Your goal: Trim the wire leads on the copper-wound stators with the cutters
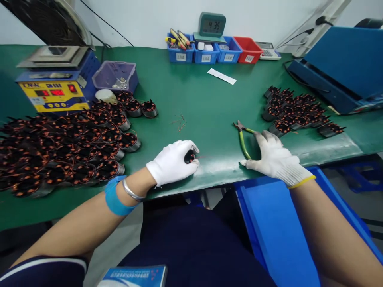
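Observation:
My left hand (173,162), in a white glove, curls its fingers around a small wound motor stator (189,156) near the table's front edge. Dark core and copper windings show between thumb and fingers, and thin wire ends stick out to the right. My right hand (273,157), also gloved, lies over the table with thumb and fingers apart. Beside it rest green-handled wire cutters (243,139), jaws pointing away from me. One handle end reaches the fingertips; whether they touch it I cannot tell.
Many stators (68,151) crowd the left of the green table (203,99), and another group (295,111) stands at right. Wire scraps (180,122) lie mid-table. A yellow-fronted device (54,95), purple bin (115,75), small boxes (181,54) and a blue machine (341,67) stand behind.

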A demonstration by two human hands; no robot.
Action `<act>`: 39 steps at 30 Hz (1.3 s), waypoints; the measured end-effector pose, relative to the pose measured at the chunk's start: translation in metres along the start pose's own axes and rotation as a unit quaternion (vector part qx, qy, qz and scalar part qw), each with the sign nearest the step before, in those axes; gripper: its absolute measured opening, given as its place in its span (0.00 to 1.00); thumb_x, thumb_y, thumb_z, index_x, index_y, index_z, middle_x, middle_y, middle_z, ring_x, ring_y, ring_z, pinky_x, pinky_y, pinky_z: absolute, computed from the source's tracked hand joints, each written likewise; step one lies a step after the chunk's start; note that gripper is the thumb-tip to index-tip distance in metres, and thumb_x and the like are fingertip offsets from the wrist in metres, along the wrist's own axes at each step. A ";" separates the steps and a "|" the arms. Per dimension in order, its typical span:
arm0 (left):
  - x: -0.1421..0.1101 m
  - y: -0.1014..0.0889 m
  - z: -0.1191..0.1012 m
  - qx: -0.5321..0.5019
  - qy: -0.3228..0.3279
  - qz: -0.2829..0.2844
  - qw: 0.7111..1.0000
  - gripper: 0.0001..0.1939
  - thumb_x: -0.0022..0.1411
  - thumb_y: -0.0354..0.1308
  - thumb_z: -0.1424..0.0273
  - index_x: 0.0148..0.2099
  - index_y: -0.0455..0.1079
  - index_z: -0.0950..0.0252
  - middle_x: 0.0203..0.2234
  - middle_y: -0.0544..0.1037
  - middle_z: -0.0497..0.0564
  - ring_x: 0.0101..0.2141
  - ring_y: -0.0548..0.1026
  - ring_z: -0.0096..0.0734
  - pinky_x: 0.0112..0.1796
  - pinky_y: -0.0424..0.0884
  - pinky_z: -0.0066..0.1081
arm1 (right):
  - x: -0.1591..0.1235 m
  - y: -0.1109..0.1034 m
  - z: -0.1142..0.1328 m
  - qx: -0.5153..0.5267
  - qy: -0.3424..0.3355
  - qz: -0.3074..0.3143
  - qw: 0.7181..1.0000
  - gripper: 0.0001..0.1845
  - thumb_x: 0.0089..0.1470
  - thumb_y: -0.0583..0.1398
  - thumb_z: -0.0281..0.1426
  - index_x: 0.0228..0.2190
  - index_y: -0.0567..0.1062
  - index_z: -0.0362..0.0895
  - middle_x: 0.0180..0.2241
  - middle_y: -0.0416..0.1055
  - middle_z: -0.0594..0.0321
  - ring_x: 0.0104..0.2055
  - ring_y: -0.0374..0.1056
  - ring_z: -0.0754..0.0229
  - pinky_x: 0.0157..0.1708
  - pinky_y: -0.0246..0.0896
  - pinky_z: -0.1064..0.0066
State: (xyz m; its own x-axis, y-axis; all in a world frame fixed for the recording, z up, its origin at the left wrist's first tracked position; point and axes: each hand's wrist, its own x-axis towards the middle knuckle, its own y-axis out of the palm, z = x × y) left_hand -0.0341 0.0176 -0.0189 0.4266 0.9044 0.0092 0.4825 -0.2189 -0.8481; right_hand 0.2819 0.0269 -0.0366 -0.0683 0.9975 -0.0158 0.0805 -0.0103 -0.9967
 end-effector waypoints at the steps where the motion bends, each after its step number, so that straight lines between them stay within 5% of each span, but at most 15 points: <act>1: 0.001 0.000 0.001 0.014 0.003 0.000 1.000 0.11 0.56 0.54 0.66 0.41 0.71 0.61 0.37 0.78 0.50 0.40 0.75 0.39 0.43 0.70 0.38 | 0.000 0.001 -0.003 0.001 0.012 0.009 1.000 0.60 0.41 0.62 0.58 0.65 0.55 0.36 0.65 0.50 0.32 0.64 0.51 0.28 0.56 0.55 0.42; 8: 0.004 0.001 0.006 0.034 0.009 -0.024 0.999 0.09 0.62 0.52 0.65 0.38 0.72 0.61 0.36 0.79 0.49 0.40 0.74 0.39 0.41 0.67 0.38 | 0.003 -0.026 -0.002 -0.008 0.063 0.063 0.996 0.51 0.46 0.60 0.53 0.66 0.53 0.47 0.58 0.63 0.42 0.52 0.66 0.31 0.42 0.65 0.45; 12: 0.005 0.004 0.006 0.001 0.004 -0.038 0.999 0.09 0.62 0.52 0.66 0.36 0.72 0.62 0.34 0.79 0.49 0.39 0.74 0.38 0.41 0.67 0.38 | 0.014 -0.040 0.026 -0.074 0.066 0.094 0.991 0.29 0.50 0.58 0.43 0.52 0.72 0.43 0.46 0.71 0.45 0.44 0.70 0.34 0.36 0.65 0.47; 15: 0.005 0.005 0.006 -0.019 -0.007 -0.049 0.999 0.08 0.61 0.52 0.66 0.34 0.72 0.61 0.33 0.79 0.49 0.38 0.74 0.37 0.42 0.68 0.37 | 0.026 -0.032 0.040 -0.100 0.103 0.043 0.989 0.22 0.55 0.55 0.38 0.44 0.75 0.35 0.41 0.70 0.39 0.43 0.70 0.33 0.36 0.65 0.48; 20: 0.007 0.006 0.005 -0.049 -0.020 -0.054 0.997 0.08 0.60 0.53 0.67 0.34 0.72 0.62 0.33 0.79 0.50 0.38 0.75 0.37 0.42 0.69 0.37 | 0.029 -0.010 0.039 0.087 0.042 -0.068 0.993 0.33 0.56 0.53 0.34 0.62 0.59 0.40 0.53 0.65 0.42 0.52 0.65 0.38 0.46 0.64 0.48; 23: 0.009 0.008 0.004 -0.049 -0.031 -0.056 0.997 0.08 0.60 0.53 0.66 0.34 0.72 0.61 0.33 0.79 0.50 0.38 0.75 0.38 0.41 0.69 0.38 | 0.005 -0.013 0.047 0.363 0.053 -0.041 0.929 0.38 0.53 0.55 0.35 0.64 0.54 0.44 0.46 0.69 0.50 0.45 0.67 0.45 0.44 0.64 0.52; 26: 0.010 0.009 0.003 -0.046 -0.033 -0.058 0.997 0.09 0.61 0.53 0.66 0.34 0.73 0.62 0.33 0.79 0.50 0.39 0.75 0.38 0.42 0.69 0.38 | -0.029 -0.024 0.068 0.584 0.000 0.123 0.802 0.38 0.50 0.56 0.37 0.62 0.55 0.46 0.35 0.68 0.60 0.30 0.66 0.57 0.31 0.65 0.61; 29: 0.009 0.010 0.004 -0.038 -0.038 -0.060 0.997 0.09 0.61 0.53 0.65 0.34 0.73 0.62 0.34 0.78 0.50 0.39 0.75 0.38 0.43 0.69 0.38 | -0.055 -0.032 0.089 0.716 -0.027 0.304 0.628 0.47 0.47 0.60 0.38 0.65 0.49 0.48 0.33 0.64 0.65 0.25 0.64 0.63 0.25 0.62 0.67; 30: 0.008 0.010 0.004 -0.036 -0.041 -0.061 0.997 0.09 0.61 0.53 0.65 0.34 0.73 0.62 0.34 0.78 0.50 0.39 0.74 0.38 0.43 0.69 0.37 | -0.059 -0.033 0.094 0.732 -0.028 0.339 0.590 0.49 0.46 0.62 0.38 0.65 0.47 0.48 0.33 0.64 0.65 0.26 0.64 0.63 0.25 0.61 0.68; 32: 0.008 0.010 0.003 -0.030 -0.046 -0.065 0.996 0.08 0.61 0.53 0.66 0.35 0.72 0.61 0.34 0.78 0.50 0.38 0.74 0.37 0.42 0.69 0.37 | -0.063 -0.036 0.099 0.722 -0.031 0.365 0.587 0.49 0.46 0.63 0.38 0.65 0.49 0.48 0.33 0.63 0.66 0.26 0.64 0.64 0.25 0.61 0.69; 36: 0.008 0.010 0.001 -0.014 -0.044 -0.065 0.997 0.08 0.61 0.52 0.66 0.35 0.72 0.62 0.33 0.78 0.51 0.38 0.75 0.38 0.41 0.69 0.37 | -0.060 -0.044 0.102 0.671 -0.045 0.368 0.642 0.43 0.48 0.63 0.41 0.62 0.55 0.44 0.32 0.64 0.65 0.28 0.65 0.62 0.25 0.62 0.69; 39: 0.008 0.010 0.001 0.003 -0.042 -0.065 0.997 0.08 0.61 0.52 0.67 0.35 0.72 0.62 0.33 0.78 0.50 0.38 0.74 0.38 0.41 0.69 0.36 | -0.057 -0.051 0.105 0.655 -0.047 0.375 0.655 0.41 0.48 0.62 0.42 0.60 0.58 0.44 0.32 0.65 0.64 0.28 0.65 0.62 0.24 0.61 0.70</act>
State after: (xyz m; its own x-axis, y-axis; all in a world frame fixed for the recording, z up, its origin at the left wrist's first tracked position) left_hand -0.0270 0.0228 -0.0275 0.2960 0.9522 0.0752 0.5250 -0.0964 -0.8456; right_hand 0.1774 -0.0368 0.0067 -0.5631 0.6702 -0.4835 -0.7911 -0.6062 0.0811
